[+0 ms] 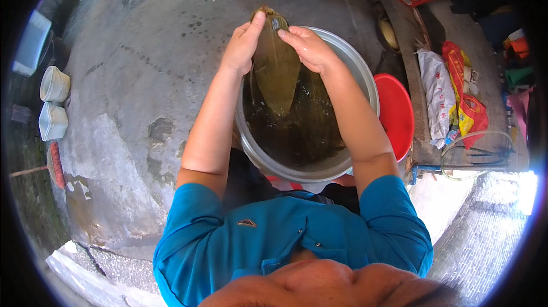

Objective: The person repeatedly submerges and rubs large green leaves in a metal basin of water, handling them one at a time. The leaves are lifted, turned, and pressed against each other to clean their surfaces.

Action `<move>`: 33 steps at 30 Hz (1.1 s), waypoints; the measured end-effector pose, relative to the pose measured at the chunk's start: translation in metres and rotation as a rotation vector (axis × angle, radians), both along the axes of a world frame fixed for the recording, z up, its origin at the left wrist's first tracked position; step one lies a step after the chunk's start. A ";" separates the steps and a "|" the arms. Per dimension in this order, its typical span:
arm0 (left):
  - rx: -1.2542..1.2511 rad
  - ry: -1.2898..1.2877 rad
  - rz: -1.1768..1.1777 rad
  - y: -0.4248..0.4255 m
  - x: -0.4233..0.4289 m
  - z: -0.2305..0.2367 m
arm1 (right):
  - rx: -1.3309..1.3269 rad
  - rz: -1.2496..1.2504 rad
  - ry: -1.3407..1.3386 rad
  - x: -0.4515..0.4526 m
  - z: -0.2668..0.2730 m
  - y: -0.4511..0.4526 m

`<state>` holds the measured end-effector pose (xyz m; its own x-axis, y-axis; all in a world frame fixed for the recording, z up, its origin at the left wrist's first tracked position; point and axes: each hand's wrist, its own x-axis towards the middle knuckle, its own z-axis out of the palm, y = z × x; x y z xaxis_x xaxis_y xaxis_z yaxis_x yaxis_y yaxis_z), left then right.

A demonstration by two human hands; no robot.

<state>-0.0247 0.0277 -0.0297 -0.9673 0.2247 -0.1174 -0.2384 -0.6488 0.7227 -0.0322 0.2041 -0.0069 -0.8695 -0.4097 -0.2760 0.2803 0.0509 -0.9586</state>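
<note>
A long olive-green leaf (278, 71), wet and broad, hangs tip-down over a large round metal basin (372, 80). My left hand (243, 44) grips its upper left end, thumb on top. At the upper right edge of the leaf, my right hand (308, 46) holds it between thumb and fingers; those fingers are partly hidden behind it. Dark water (299, 140) fills the basin, and more leaves seem to lie in it, though they are hard to make out.
A red plastic basin (396, 114) stands right of the metal one. Farther right lie a white sack (436, 93), a red-and-yellow bag (466, 101) and a hose (449, 174) by a blue pipe. Pale tubs (55, 84) and a red-bristled broom (57, 165) are at left on the concrete floor.
</note>
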 end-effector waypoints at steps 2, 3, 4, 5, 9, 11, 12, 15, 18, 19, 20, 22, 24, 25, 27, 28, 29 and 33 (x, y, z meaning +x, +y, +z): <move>-0.133 0.139 0.104 0.006 -0.001 -0.010 | 0.027 0.003 0.036 -0.005 -0.006 -0.003; -0.198 0.207 0.154 0.009 -0.001 -0.014 | 0.042 0.003 0.053 -0.006 -0.012 -0.004; -0.197 0.192 0.174 0.008 -0.001 -0.017 | 0.086 0.012 0.083 -0.004 -0.022 -0.005; -0.180 0.167 0.189 0.005 -0.003 -0.019 | 0.129 0.021 0.114 0.000 -0.031 -0.007; -0.091 0.080 0.232 -0.009 -0.003 -0.013 | 0.236 -0.012 0.133 0.040 -0.087 0.000; -0.082 0.023 0.258 -0.019 -0.007 -0.008 | 0.353 0.079 -0.093 0.058 -0.135 0.022; -0.110 -0.016 0.267 -0.024 -0.004 0.002 | 0.326 0.074 -0.165 0.072 -0.152 0.030; -0.105 0.003 0.256 -0.029 -0.010 -0.016 | 0.356 0.092 -0.266 0.095 -0.152 0.033; -0.128 -0.033 0.267 -0.030 -0.005 -0.011 | 0.497 0.107 -0.279 0.101 -0.129 0.035; -0.135 -0.046 0.266 -0.030 -0.005 -0.007 | 0.551 0.109 -0.267 0.102 -0.132 0.042; -0.132 -0.031 0.252 -0.027 -0.007 -0.008 | 0.605 0.110 -0.255 0.104 -0.132 0.049; -0.131 -0.018 0.239 -0.021 -0.008 -0.016 | 0.893 0.134 0.205 0.110 -0.125 0.056; -0.151 0.012 0.244 -0.017 -0.009 -0.021 | 1.064 0.056 0.537 0.108 -0.114 0.053; -0.164 0.027 0.242 -0.015 -0.008 -0.023 | 1.035 -0.015 0.499 0.103 -0.100 0.042; -0.174 0.028 0.234 -0.011 -0.006 -0.028 | 0.856 -0.110 0.826 0.089 -0.089 0.016; -0.188 0.022 0.237 -0.008 -0.003 -0.029 | 0.829 -0.122 1.004 0.083 -0.086 0.000; -0.199 0.019 0.238 -0.006 -0.003 -0.030 | 0.801 -0.137 1.184 0.075 -0.087 -0.016; -0.303 0.071 0.274 0.014 -0.013 -0.052 | 1.091 0.140 1.171 0.069 -0.147 -0.042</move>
<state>-0.0373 0.0416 -0.0814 -0.9946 -0.0770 -0.0698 -0.0293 -0.4364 0.8993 0.0367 0.1618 -0.1543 -0.7763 -0.5635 0.2826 -0.6118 0.7814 -0.1226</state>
